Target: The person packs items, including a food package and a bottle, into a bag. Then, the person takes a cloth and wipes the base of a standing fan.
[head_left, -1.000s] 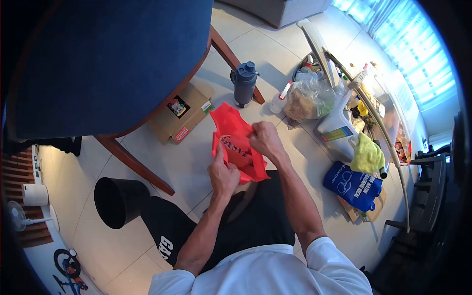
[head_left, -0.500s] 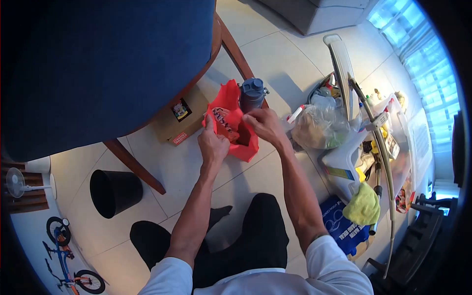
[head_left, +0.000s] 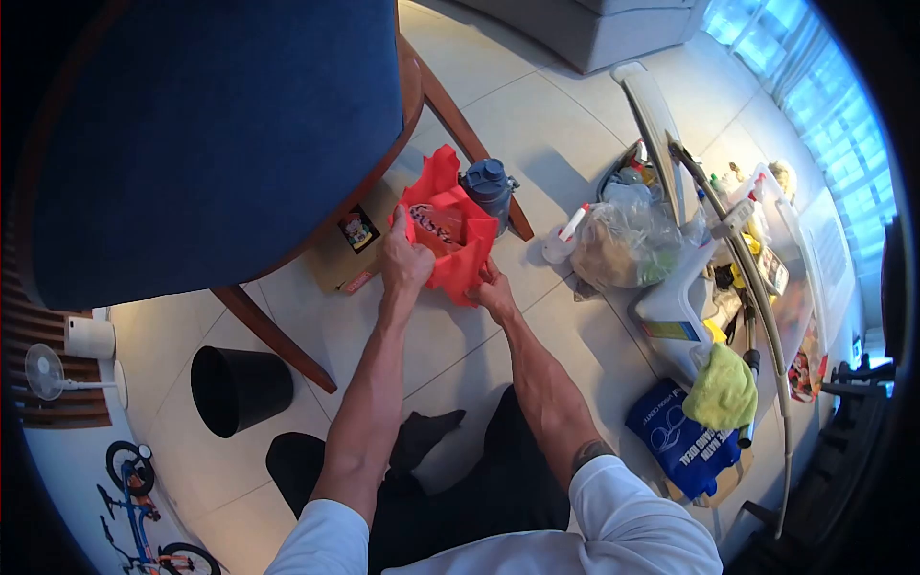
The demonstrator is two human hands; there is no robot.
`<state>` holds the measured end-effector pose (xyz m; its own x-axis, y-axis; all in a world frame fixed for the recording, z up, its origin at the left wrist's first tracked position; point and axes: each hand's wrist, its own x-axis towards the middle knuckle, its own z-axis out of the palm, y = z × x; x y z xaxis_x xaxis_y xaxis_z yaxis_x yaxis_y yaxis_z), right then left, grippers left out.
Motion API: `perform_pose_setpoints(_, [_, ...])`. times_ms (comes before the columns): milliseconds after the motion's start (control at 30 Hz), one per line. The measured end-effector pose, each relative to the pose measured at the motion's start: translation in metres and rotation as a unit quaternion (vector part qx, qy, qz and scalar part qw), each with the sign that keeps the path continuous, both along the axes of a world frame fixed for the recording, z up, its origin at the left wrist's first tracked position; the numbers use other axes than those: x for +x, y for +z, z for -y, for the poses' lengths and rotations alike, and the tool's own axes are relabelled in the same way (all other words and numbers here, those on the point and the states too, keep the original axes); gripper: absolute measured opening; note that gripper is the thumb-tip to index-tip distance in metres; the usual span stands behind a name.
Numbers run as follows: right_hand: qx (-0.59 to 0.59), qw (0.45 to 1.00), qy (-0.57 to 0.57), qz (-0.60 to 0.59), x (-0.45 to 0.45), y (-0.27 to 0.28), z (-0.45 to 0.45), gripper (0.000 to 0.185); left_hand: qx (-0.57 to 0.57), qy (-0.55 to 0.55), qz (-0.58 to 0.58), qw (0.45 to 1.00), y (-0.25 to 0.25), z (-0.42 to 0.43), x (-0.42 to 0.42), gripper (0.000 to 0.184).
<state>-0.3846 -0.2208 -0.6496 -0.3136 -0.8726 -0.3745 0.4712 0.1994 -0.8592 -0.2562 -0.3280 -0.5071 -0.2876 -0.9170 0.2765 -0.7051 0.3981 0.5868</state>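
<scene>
A red bag [head_left: 443,206] with dark lettering hangs between my two hands, its mouth spread open toward me. My left hand [head_left: 406,259] grips its left edge, and my right hand [head_left: 494,291] pinches its lower right edge. Just behind the bag stands a dark blue-grey bottle [head_left: 489,185], partly covered by it. Left of the bag, under the chair, lies a cardboard box [head_left: 331,264] with a cartoon picture on it.
A blue chair [head_left: 220,144] fills the upper left. A black bin [head_left: 240,388] stands at lower left. To the right are a plastic bag [head_left: 628,244], a bucket, a clear tub of items, a yellow-green cloth [head_left: 721,388] and a blue bag [head_left: 676,441].
My right hand has gone from the bag's upper right side down to its lower right edge. The red bag has moved away from my lap, toward the bottle, and its mouth is wider.
</scene>
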Motion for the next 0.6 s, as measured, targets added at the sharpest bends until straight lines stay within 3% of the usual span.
perform_pose_setpoints(33, [0.002,1.0,-0.005,-0.005,-0.003,-0.005,-0.003,0.078,0.038,-0.013,-0.01,0.999,0.002,0.003,0.002,0.066])
perform_pose_setpoints(100, [-0.044,0.983,0.034,-0.176,-0.005,-0.021,-0.019,0.095,0.052,-0.043,-0.072,0.995,0.014,0.0,0.007,0.061])
perform_pose_setpoints(167, [0.158,0.946,0.065,-0.277,-0.007,0.004,-0.064,0.09,0.085,-0.055,-0.121,0.987,0.034,-0.008,0.024,0.055])
perform_pose_setpoints(233, [0.151,0.928,0.053,-0.337,-0.002,0.018,-0.128,0.074,0.115,-0.012,-0.268,0.956,0.044,-0.041,0.061,0.045])
perform_pose_setpoints(267, [0.147,0.919,0.045,-0.364,0.002,0.027,-0.163,0.067,0.043,0.01,-0.158,0.986,0.015,-0.054,0.089,0.034])
perform_pose_setpoints(333, [0.17,0.876,0.027,-0.45,0.023,0.05,-0.236,0.052,0.199,0.127,0.134,0.962,-0.06,-0.105,0.13,0.03])
perform_pose_setpoints(367, [0.204,0.87,0.012,-0.45,0.033,0.049,-0.274,0.048,0.268,0.054,0.212,0.938,-0.107,-0.142,0.155,0.031])
perform_pose_setpoints(400, [0.255,0.886,-0.009,-0.387,0.055,0.085,-0.298,0.044,0.325,-0.029,0.278,0.903,-0.155,-0.179,0.18,0.033])
perform_pose_setpoints(433, [0.274,0.835,0.001,-0.477,0.064,0.075,-0.344,0.036,0.417,-0.064,0.334,0.843,-0.147,-0.212,0.186,0.031])
perform_pose_setpoints(467, [0.253,0.836,-0.028,-0.486,0.071,0.05,-0.395,0.027,0.386,-0.105,0.375,0.836,-0.181,-0.244,0.205,0.027])
perform_pose_setpoints(500, [0.324,0.857,-0.029,-0.4,0.083,0.065,-0.422,0.025,0.351,-0.083,0.432,0.827,-0.186,-0.257,0.206,0.027])
perform_pose_setpoints(533, [0.335,0.851,-0.064,-0.401,0.104,0.08,-0.437,0.025,0.414,-0.064,0.431,0.799,-0.173,-0.249,0.198,0.026])
perform_pose_setpoints(567, [0.317,0.864,-0.064,-0.385,0.113,0.069,-0.471,0.019,0.37,-0.045,0.44,0.817,-0.191,-0.25,0.197,0.025])
perform_pose_setpoints(600, [0.252,0.872,-0.098,-0.407,0.109,0.02,-0.533,0.012,0.346,-0.085,0.348,0.867,-0.221,-0.251,0.204,0.028])
